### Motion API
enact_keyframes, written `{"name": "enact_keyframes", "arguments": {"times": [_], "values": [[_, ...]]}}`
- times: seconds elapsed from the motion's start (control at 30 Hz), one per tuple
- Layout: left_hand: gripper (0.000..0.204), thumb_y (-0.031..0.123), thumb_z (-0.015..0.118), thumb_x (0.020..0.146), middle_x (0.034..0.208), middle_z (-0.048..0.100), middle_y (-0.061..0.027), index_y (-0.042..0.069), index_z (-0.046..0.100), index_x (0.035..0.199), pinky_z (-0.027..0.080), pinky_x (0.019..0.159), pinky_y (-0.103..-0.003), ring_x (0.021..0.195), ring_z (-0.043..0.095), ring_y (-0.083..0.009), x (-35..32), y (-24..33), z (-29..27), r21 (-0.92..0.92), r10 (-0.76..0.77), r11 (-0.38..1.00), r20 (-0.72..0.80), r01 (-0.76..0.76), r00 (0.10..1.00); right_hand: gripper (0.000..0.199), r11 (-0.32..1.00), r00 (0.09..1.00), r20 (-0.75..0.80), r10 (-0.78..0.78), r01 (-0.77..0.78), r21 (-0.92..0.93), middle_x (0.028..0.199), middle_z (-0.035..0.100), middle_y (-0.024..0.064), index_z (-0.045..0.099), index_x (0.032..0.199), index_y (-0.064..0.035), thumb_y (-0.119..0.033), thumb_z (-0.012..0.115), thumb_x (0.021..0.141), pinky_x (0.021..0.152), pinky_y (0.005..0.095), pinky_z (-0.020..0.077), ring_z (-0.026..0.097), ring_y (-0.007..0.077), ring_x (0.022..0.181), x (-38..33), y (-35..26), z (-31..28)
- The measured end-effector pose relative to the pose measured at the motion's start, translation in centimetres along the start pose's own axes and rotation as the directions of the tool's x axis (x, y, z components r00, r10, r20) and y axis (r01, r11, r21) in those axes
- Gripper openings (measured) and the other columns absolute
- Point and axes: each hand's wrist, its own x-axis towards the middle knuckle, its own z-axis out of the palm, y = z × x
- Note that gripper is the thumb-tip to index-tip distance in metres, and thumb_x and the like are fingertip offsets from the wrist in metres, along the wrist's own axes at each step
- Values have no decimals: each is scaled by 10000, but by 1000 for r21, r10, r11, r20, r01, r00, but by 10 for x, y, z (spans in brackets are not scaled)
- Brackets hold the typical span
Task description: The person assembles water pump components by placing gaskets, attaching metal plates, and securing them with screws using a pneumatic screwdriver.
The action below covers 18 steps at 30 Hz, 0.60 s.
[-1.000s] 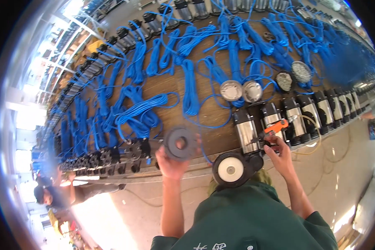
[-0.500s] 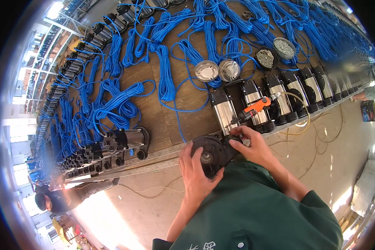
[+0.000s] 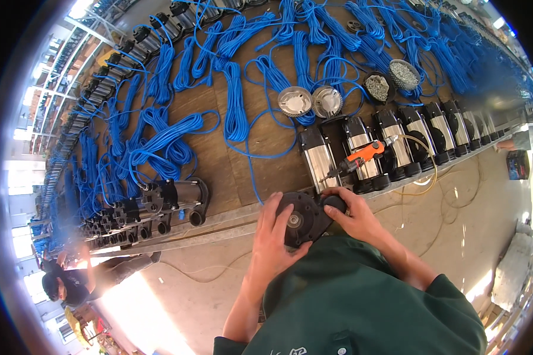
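A black pump casing (image 3: 302, 223), round with a metal-ringed centre hole and a side outlet, is held at the table's front edge, close to my body. My left hand (image 3: 271, 239) is closed around its left side, fingers over the top and thumb below. My right hand (image 3: 355, 216) grips the round outlet end, thumb and fingers around it. Just beyond, an orange power screwdriver (image 3: 361, 156) rests across upright steel-bodied pumps (image 3: 318, 155), its bit pointing left toward the casing.
Coiled blue cables (image 3: 236, 103) cover the wooden table (image 3: 219, 171). Two metal dishes (image 3: 294, 102) and bowls of small fasteners (image 3: 378, 87) stand beyond the pumps. More pumps (image 3: 175, 198) lie at left. A yellowish hose (image 3: 435, 174) hangs over the right edge. Other people work at far left and right.
The casing has turned slightly in my hands, so its face and outlet end show more. My left forearm has shifted a little left; both hands keep their hold.
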Motion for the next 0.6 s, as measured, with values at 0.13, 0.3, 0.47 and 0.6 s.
{"name": "enact_keyframes", "arguments": {"times": [0.13, 0.3, 0.47, 0.6], "values": [[736, 154, 851, 608, 1426, 386, -245, -21, 520, 1242, 396, 1055, -489, 1309, 399, -448, -4, -3, -4, 4, 5, 1000, 20, -5, 1000, 312, 999, 998, 44, 41, -41, 18, 1024, 659, 113, 573, 1179, 13, -133, 637, 911, 845, 299, 466, 594, 162, 951, 1, -4, 1], [743, 190, 859, 605, 1434, 389, -239, 9, 540, 1251, 406, 1049, -478, 1295, 425, -436, -2, -6, -5, 33, 0, 999, 43, -1, 999, 338, 997, 996, 46, 80, -81, 19, 1043, 658, 105, 568, 1203, 4, -137, 646, 906, 841, 307, 477, 600, 168, 979, 1, -9, 1], [750, 252, 869, 621, 1447, 380, -234, 11, 541, 1251, 370, 1069, -503, 1300, 414, -447, 8, 17, -14, 5, -35, 999, 1, 35, 999, 364, 996, 995, -57, -80, 78, -31, 1011, 669, 142, 595, 1164, 2, -199, 691, 877, 761, 315, 509, 654, 207, 906, 5, -1, -20], [704, 259, 860, 644, 1363, 457, -244, 7, 555, 1227, 370, 1042, -527, 1252, 436, -457, 13, 23, -25, 60, -8, 998, -120, 16, 993, 256, 972, 954, -263, -146, 89, -216, 853, 700, 112, 651, 1044, -10, -202, 683, 877, 703, 312, 521, 686, 194, 803, 51, 6, -117]]}}
